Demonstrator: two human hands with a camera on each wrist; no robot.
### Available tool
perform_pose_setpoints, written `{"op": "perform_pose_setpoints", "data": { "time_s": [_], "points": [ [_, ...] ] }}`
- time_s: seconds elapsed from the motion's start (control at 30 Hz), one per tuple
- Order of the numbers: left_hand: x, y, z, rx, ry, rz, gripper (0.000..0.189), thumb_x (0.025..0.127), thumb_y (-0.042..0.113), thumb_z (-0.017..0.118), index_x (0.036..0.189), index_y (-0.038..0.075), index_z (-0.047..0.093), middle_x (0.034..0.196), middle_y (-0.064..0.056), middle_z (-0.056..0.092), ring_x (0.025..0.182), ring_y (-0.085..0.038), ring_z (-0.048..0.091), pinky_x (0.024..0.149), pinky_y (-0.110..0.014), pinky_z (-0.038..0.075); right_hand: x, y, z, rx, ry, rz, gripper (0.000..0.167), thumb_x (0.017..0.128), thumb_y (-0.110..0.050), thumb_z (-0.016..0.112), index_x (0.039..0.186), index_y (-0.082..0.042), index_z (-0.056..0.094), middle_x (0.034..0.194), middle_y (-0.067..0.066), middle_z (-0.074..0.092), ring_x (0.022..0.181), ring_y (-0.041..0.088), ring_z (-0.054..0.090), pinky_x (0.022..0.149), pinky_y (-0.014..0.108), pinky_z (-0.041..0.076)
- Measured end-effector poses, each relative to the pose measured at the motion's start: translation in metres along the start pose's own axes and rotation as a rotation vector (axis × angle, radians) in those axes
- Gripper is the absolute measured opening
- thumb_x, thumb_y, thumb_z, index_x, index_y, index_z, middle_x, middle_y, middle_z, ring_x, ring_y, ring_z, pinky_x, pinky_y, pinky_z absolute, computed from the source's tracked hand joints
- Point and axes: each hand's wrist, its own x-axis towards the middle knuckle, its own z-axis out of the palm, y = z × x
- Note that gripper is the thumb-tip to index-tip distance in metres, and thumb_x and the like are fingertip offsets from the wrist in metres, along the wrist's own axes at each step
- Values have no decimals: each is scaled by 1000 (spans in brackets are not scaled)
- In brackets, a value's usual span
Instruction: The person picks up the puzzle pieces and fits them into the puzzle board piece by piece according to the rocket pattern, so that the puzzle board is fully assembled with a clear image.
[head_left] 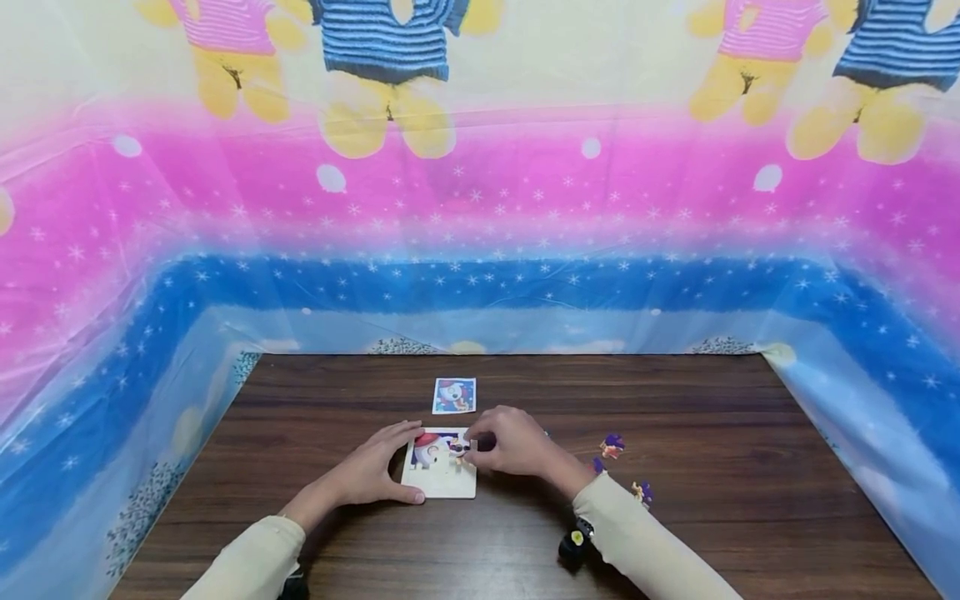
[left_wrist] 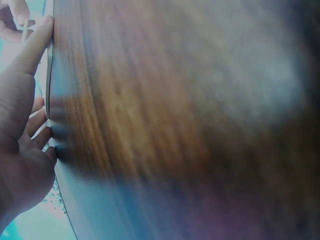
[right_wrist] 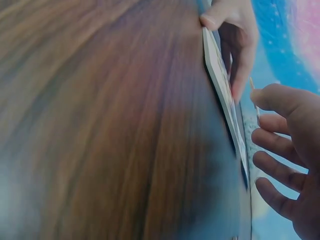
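Holding the white puzzle board (head_left: 450,486) flat on the brown table (head_left: 735,433) by its left side with the left hand (head_left: 378,467), spread wide, with fingers at the far corner and thumb at the near one. Pinching a thin puzzle piece (right_wrist: 258,115) between thumb and forefinger of the right hand (head_left: 513,442), just above the right part of the board, with the other three fingers apart. Across the upper board, fitted pieces (head_left: 427,452) in red, white and purple; below them, bare cream surface. Just beyond the board, a small picture card (head_left: 454,396) with a white animal in red. To the right of the right forearm, a few loose pieces (head_left: 612,446) in purple and orange, well apart from the board. Beside the right sleeve (head_left: 645,533), a dark round thing (head_left: 572,547) with a flower, too unclear to name. Around the table, a pink and blue cloth (head_left: 480,283) with snowflakes
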Motion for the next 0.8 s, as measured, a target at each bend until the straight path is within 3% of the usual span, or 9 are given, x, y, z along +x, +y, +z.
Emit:
{"op": "perform_pose_setpoints", "data": {
  "time_s": [0.27,0.8],
  "points": [
    [0,0,0,-5,-5,0,104,77,60,84,157,8,41,164,-13,34,153,-40,24,114,-66,29,10,-13,10,-34,-27,-11,28,91,-40,77,110,-20,81,107,-7,75,101,11,66,83,30,55],
    [0,0,0,4,3,1,105,77,60,84,156,7,41,163,-14,35,152,-41,25,114,-67,29,16,-18,20,-75,-53,14,30,88,-43,79,109,-22,82,105,-6,71,99,11,60,79,26,51]
  ]
}}
